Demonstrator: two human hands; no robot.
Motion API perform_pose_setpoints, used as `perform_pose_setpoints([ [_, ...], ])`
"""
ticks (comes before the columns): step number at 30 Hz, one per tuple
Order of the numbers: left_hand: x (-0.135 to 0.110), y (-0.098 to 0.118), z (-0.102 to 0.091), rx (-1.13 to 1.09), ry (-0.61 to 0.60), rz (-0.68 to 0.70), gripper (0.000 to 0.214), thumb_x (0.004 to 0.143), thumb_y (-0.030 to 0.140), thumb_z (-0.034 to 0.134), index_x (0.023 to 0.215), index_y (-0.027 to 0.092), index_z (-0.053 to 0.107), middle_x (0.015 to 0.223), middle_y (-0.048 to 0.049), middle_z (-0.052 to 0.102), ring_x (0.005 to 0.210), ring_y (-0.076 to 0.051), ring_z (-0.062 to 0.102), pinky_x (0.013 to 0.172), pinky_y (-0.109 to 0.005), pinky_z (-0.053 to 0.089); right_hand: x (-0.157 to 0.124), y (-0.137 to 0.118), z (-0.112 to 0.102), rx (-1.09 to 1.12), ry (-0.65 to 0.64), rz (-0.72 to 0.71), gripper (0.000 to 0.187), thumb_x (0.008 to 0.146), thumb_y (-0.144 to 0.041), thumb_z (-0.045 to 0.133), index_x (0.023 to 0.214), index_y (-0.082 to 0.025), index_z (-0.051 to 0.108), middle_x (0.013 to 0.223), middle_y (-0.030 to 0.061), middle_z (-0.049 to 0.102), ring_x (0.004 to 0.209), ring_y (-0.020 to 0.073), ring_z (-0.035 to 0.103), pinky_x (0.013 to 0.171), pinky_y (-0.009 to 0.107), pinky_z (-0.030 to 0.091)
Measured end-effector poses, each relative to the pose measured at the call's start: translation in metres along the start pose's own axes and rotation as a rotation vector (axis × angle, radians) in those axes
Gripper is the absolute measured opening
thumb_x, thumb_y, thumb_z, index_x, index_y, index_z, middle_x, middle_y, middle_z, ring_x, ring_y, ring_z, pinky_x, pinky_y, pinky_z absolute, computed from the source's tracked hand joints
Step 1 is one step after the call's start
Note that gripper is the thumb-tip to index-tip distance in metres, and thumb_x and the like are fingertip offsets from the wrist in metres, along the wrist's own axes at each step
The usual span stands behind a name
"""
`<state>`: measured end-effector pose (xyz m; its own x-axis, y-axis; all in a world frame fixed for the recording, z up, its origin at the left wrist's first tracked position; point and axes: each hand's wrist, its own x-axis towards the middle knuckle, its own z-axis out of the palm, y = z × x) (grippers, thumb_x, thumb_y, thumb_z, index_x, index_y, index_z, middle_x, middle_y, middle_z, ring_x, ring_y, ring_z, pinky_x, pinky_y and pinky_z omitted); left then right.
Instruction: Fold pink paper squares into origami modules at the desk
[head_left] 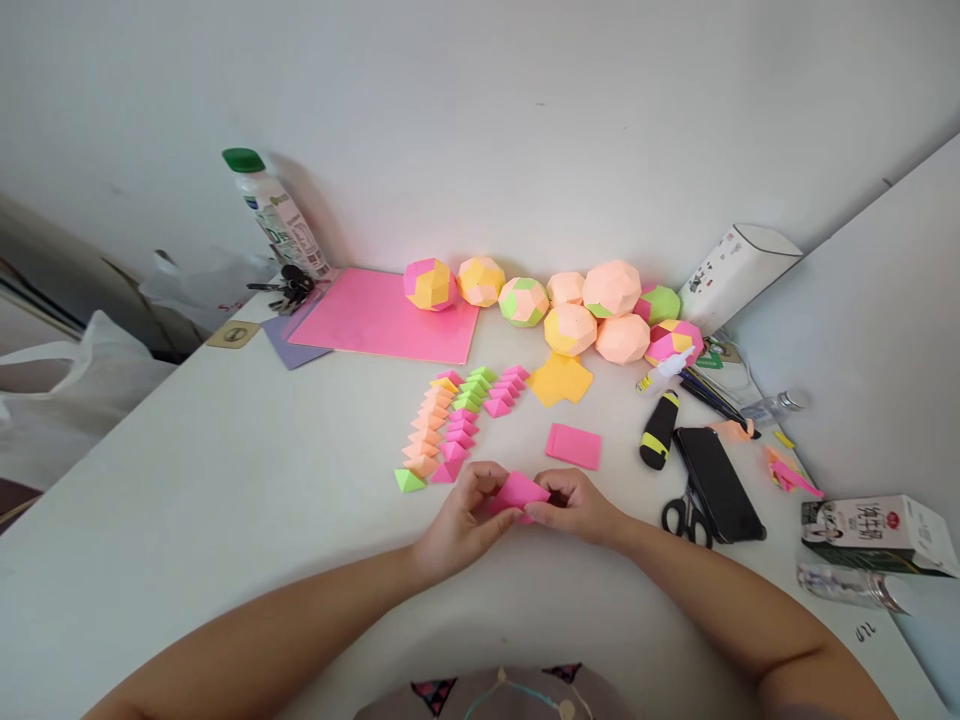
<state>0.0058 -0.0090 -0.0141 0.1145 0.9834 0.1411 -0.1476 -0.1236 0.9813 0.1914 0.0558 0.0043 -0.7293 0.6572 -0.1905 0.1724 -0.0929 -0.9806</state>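
Both of my hands meet over the white table (225, 470), pinching a folded piece of pink paper (521, 490) between them. My left hand (459, 520) grips its left side with curled fingers. Fingers pressed together, my right hand (576, 506) holds the right side. Just beyond them lie rows of small folded paper units (457, 420) in orange, pink and green, a loose pink square (574, 446) and an orange sheet (561, 380).
Several paper polyhedron balls (570, 300) line the wall behind a pink paper pad (390, 315). A bottle (277, 215) and keys (289, 287) stand at back left. Scissors (686, 520), a phone (716, 485), a black-yellow tool (660, 432), pens and a carton (877, 530) crowd the right.
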Motion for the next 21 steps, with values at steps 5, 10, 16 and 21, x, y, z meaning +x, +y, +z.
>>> perform_pose_setpoints([
  [5,-0.0003,-0.0012,-0.0061,0.255,-0.115,0.115,0.026,0.089,0.019,0.053,0.113,0.022,0.061,0.088,-0.0055,0.057,0.08,-0.016,0.055,0.069,-0.028,0.048,0.0,0.002,0.0024,0.03,0.064,-0.033,0.032,0.076,-0.044,0.068,0.072,-0.013,0.06,0.065,-0.0008,0.052,0.053,0.0074,0.042,0.048,0.02,0.033],
  [10,0.0004,0.002,-0.0029,0.029,-0.058,0.015,0.031,0.087,0.024,0.059,0.117,0.025,0.063,0.092,-0.006,0.054,0.085,-0.017,0.055,0.073,-0.03,0.049,-0.0015,0.0016,0.0046,0.069,0.128,-0.099,0.03,0.076,-0.039,0.07,0.064,-0.014,0.058,0.061,-0.0007,0.052,0.052,0.0077,0.042,0.047,0.022,0.032],
  [16,0.0012,0.0046,-0.0015,-0.15,-0.033,-0.111,0.033,0.082,0.029,0.066,0.115,0.027,0.066,0.092,-0.0047,0.052,0.091,-0.018,0.054,0.082,-0.035,0.048,-0.0021,0.0044,0.003,0.055,0.14,-0.098,0.033,0.076,-0.042,0.07,0.063,-0.014,0.057,0.062,-0.0002,0.053,0.051,0.0077,0.042,0.046,0.022,0.032],
  [21,0.0006,0.0017,0.0011,-0.026,-0.011,-0.11,0.034,0.079,0.031,0.068,0.112,0.024,0.067,0.083,-0.0032,0.051,0.078,-0.016,0.052,0.068,-0.029,0.048,-0.0029,0.0057,0.0028,0.052,0.145,-0.117,0.032,0.078,-0.042,0.068,0.066,-0.015,0.057,0.064,0.0004,0.055,0.052,0.0081,0.044,0.047,0.022,0.034],
])
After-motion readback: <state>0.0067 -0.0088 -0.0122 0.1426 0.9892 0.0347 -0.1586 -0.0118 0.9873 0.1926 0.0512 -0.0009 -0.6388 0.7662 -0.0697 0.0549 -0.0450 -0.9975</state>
